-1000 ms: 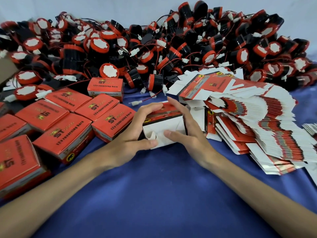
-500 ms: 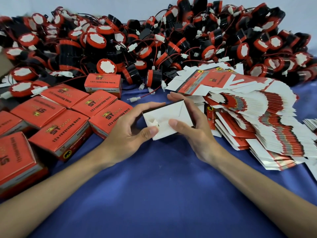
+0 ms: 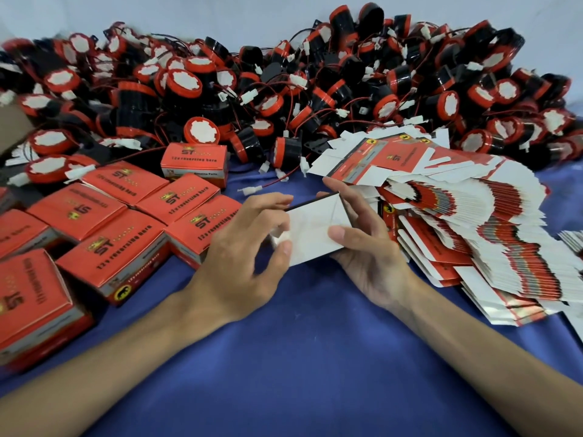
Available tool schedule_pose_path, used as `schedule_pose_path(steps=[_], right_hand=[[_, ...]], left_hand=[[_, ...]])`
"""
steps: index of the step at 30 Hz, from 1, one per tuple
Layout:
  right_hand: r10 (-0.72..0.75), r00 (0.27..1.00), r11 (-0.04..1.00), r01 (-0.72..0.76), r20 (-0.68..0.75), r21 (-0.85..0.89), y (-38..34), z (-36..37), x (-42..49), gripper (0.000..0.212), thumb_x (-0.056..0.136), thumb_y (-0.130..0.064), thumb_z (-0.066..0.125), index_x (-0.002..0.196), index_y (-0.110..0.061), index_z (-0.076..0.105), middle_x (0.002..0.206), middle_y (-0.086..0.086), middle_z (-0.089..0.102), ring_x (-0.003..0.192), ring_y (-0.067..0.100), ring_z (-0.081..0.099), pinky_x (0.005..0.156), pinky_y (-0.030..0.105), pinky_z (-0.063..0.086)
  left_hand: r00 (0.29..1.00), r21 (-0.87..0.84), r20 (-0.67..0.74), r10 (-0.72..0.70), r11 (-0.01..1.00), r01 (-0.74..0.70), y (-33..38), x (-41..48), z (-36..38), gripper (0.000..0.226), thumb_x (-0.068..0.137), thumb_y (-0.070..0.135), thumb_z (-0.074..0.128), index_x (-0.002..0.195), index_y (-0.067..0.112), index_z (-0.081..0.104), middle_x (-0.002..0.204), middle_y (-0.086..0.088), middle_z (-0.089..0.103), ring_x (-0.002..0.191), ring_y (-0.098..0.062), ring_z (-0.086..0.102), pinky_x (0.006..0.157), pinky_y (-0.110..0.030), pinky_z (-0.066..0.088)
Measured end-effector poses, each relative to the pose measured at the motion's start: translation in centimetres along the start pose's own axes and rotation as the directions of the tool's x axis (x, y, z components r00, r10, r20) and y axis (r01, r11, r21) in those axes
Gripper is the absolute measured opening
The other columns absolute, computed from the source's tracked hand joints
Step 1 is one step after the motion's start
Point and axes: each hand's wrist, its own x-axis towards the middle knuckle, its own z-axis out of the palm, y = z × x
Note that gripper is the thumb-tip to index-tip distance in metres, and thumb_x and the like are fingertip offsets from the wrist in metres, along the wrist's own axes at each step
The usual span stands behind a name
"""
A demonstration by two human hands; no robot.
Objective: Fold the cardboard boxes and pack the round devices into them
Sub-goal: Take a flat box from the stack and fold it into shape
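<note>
- Box (image 3: 315, 228): centre of the frame, held clear of the cloth between both hands. Its white panel faces the camera, with a dark edge along the top.
- Left hand (image 3: 239, 257): fingers curled, pinching the box's left edge, where a small white flap (image 3: 280, 239) sticks out by the thumb.
- Right hand (image 3: 372, 257): clamped on the box's right side, thumb on the white panel, fingers wrapped behind it.
- Blanks (image 3: 473, 234): a fanned stack of flat red-and-white cartons just right of the right hand, reaching the right edge of the frame.
- Folded boxes (image 3: 110, 257): red, closed, clustered at the left and lower left, printed sides up.
- Devices (image 3: 284, 89): a heap of round black-and-red units with red wires and white plugs, spanning the top of the frame.
- Cloth (image 3: 284, 357): blue, under everything, filling the bottom of the frame.
- Wall (image 3: 220, 14): pale, behind the heap.
</note>
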Motion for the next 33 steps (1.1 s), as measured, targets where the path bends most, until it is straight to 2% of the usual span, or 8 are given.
schedule_pose_path(steps=[4,9,15,18,21,24,27,33], right_hand=[[-0.04,0.997,0.998,0.043,0.067,-0.043,0.1,0.0,-0.1,0.069,0.063,-0.009,0.072,0.129,-0.015,0.052,0.116,0.003,0.052,0.096,0.014,0.058,0.076,0.027,0.053],[-0.056,0.994,0.995,0.064,0.097,-0.079,0.4,-0.3,0.1,0.074,0.066,-0.008,0.07,0.136,-0.012,0.046,0.118,0.001,0.053,0.101,0.017,0.056,0.083,0.029,0.05],[-0.143,0.988,0.951,0.122,-0.052,-0.282,0.8,-0.1,0.1,0.064,0.075,-0.009,0.056,0.136,-0.023,0.045,0.135,-0.01,0.05,0.117,0.009,0.054,0.094,0.035,0.048],[-0.368,0.93,0.518,0.212,0.007,-0.829,1.2,0.4,-0.4,0.051,0.091,-0.026,0.051,0.14,-0.028,0.038,0.154,-0.002,0.031,0.14,0.0,0.026,0.112,0.015,0.026],[-0.467,0.881,0.19,0.184,0.076,-0.964,1.7,0.2,-0.7,0.056,0.093,-0.036,0.052,0.144,-0.018,0.038,0.154,0.005,0.026,0.13,-0.016,0.018,0.096,-0.005,0.021],[-0.292,0.954,0.432,0.074,-0.062,-0.899,1.0,0.1,-0.8,0.074,0.085,-0.053,0.062,0.146,-0.023,0.035,0.139,-0.02,0.044,0.119,-0.02,0.034,0.1,0.008,0.035],[-0.122,0.988,0.679,0.01,-0.099,-0.734,0.4,-0.5,-0.6,0.076,0.079,-0.029,0.076,0.144,-0.022,0.038,0.106,-0.045,0.057,0.105,-0.022,0.05,0.083,0.003,0.042],[-0.14,0.98,0.789,0.023,-0.144,-0.614,0.9,-1.1,-0.4,0.068,0.077,-0.006,0.077,0.133,-0.032,0.049,0.109,-0.012,0.068,0.096,0.0,0.065,0.076,0.014,0.049]], left_hand=[[0.998,0.045,0.056,0.013,0.999,-0.016,0.1,-0.2,0.1,0.025,0.092,0.008,0.04,0.097,-0.006,0.06,0.123,-0.019,0.056,0.119,-0.02,0.05,0.097,-0.023,0.04],[0.976,-0.199,0.143,-0.162,0.962,0.189,-0.4,0.1,0.0,0.017,0.091,0.002,0.045,0.102,0.006,0.057,0.127,0.002,0.052,0.122,0.005,0.043,0.094,-0.015,0.037],[0.949,-0.253,0.083,-0.305,0.915,0.316,-0.3,0.2,0.1,0.018,0.087,0.02,0.059,0.1,0.014,0.05,0.129,0.01,0.043,0.121,0.011,0.044,0.09,-0.04,0.051],[0.967,-0.13,0.046,-0.253,0.958,0.256,-0.5,0.0,0.3,0.014,0.089,0.02,0.057,0.093,0.007,0.054,0.128,0.002,0.046,0.123,0.0,0.049,0.098,-0.031,0.045],[0.983,-0.008,0.043,-0.179,0.984,0.18,-0.4,0.0,0.4,0.016,0.088,0.019,0.062,0.084,0.004,0.058,0.127,-0.007,0.049,0.121,-0.012,0.053,0.096,-0.022,0.044],[0.993,0.009,0.059,-0.101,0.995,0.101,-0.6,-0.1,0.4,0.015,0.088,0.013,0.066,0.081,0.001,0.061,0.125,-0.013,0.052,0.122,-0.012,0.051,0.098,-0.023,0.044],[0.992,-0.036,0.107,-0.066,0.997,0.07,-0.7,-0.2,0.3,0.019,0.092,0.021,0.059,0.084,0.003,0.061,0.127,-0.013,0.05,0.126,-0.009,0.046,0.103,-0.022,0.039],[0.948,-0.192,0.147,-0.282,0.932,0.307,-0.7,-0.2,0.4,0.036,0.085,0.02,0.059,0.116,0.017,0.041,0.135,0.005,0.04,0.128,0.006,0.036,0.102,-0.035,0.045]])
